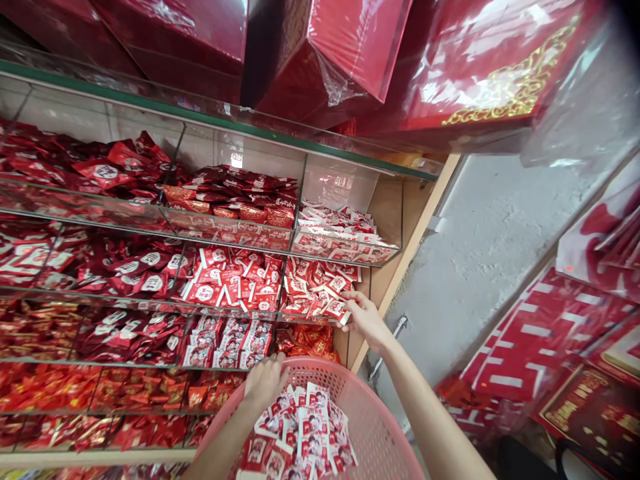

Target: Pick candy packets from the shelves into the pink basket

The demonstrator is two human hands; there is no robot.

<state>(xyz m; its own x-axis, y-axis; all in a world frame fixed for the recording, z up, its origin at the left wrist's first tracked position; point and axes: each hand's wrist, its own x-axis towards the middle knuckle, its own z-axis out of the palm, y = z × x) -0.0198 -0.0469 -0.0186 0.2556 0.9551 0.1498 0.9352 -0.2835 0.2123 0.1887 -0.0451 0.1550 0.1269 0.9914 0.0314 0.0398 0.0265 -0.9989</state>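
My left hand [267, 381] is curled over the far left rim of a pink plastic basket [381, 427]. Inside the basket lie many small red-and-white packets [314, 427], some still joined in strips. Reaching to the right-hand end of the shelves, my right hand [365, 320] has its fingers closed at the edge of a small red-and-white packet [336, 309]. That packet is at the front of a compartment heaped with similar packets [305, 283]. My fingertips are partly hidden.
Glass-fronted shelves [225, 230] hold rows of red packets in divided compartments. Large red boxes [340, 47] in clear wrap sit on the green-edged glass shelf above. To the right are a grey wall [480, 233] and hanging red-and-white packaged goods [530, 340].
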